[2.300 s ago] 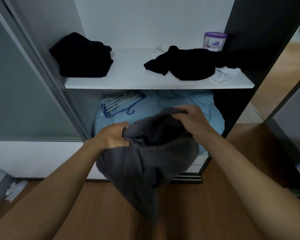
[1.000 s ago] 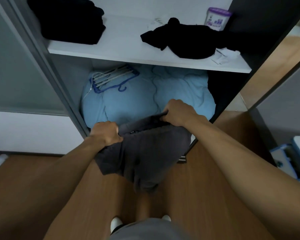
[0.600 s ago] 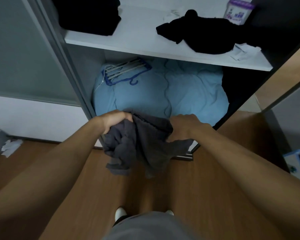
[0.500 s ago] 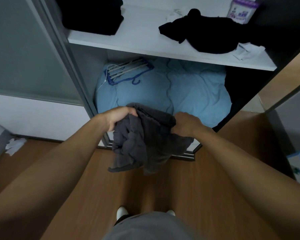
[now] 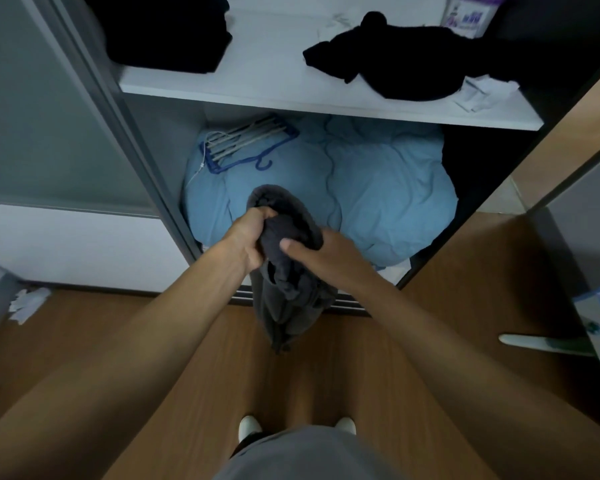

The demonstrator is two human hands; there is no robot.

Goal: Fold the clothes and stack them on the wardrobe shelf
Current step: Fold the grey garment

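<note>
We hold the bunched dark grey fleece garment point(image 5: 288, 268) in front of the open wardrobe, above the wooden floor point(image 5: 153, 341). Our left hand point(image 5: 248, 237) grips its top fold, fingers curled; our right hand point(image 5: 321, 252) clasps it, thumb pressed on. Behind lies a light blue quilt point(image 5: 378, 188); above, a white shelf point(image 5: 274, 64) bears a folded black stack point(image 5: 167, 29).
</note>
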